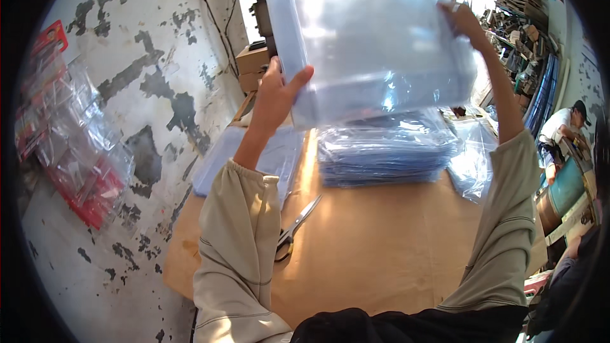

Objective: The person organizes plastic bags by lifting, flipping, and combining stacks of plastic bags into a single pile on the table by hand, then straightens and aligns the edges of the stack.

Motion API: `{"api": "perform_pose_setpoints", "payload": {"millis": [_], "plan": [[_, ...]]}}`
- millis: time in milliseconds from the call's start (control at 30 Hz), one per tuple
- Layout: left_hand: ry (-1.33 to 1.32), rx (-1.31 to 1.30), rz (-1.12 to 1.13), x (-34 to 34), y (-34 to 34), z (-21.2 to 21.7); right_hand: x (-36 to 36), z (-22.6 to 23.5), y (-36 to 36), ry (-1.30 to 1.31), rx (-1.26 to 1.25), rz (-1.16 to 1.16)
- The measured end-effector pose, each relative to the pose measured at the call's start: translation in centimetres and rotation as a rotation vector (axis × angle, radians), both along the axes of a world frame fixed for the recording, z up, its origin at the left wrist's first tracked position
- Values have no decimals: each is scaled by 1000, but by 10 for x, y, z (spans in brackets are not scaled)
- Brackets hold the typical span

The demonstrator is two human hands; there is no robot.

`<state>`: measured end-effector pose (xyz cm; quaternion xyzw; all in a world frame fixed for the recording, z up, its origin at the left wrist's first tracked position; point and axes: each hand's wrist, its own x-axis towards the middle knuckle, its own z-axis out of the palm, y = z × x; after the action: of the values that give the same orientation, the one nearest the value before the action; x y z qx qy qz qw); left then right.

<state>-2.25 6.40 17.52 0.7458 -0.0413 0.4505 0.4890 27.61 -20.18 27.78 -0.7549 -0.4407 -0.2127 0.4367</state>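
Raised above the table, a clear plastic bag or sheet (381, 44) with a bluish tint is stretched between my hands; whether it is one layer or several I cannot tell. My left hand (278, 95) grips its left edge, thumb on the front and fingers partly behind. On the upper right edge, my right hand (465, 24) has its fingers closed round the plastic. Below it lies a thick stack of folded clear plastic (387, 162). A flatter plastic pile (216, 159) rests to the left, partly behind my left forearm. Black-handled scissors (298, 222) lie near my left sleeve.
The brown-covered table (381, 241) spreads before me. More clear plastic (473, 165) lies at its right. Packages with red parts (82, 146) hang on the peeling left wall (146, 89). Cardboard boxes (251, 63) stand behind. Another person (562, 127) works at the far right beside piled materials.
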Motion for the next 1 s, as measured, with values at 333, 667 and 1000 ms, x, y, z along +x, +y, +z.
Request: {"api": "perform_pose_setpoints", "payload": {"millis": [333, 667, 1000], "plan": [[893, -62, 20, 62, 48, -93, 71, -209, 21, 663, -162, 36], [554, 219, 443, 80, 53, -108, 55, -190, -22, 933, 54, -150], [492, -897, -513, 112, 29, -120, 7, -193, -11, 1292, 122, 9]]}}
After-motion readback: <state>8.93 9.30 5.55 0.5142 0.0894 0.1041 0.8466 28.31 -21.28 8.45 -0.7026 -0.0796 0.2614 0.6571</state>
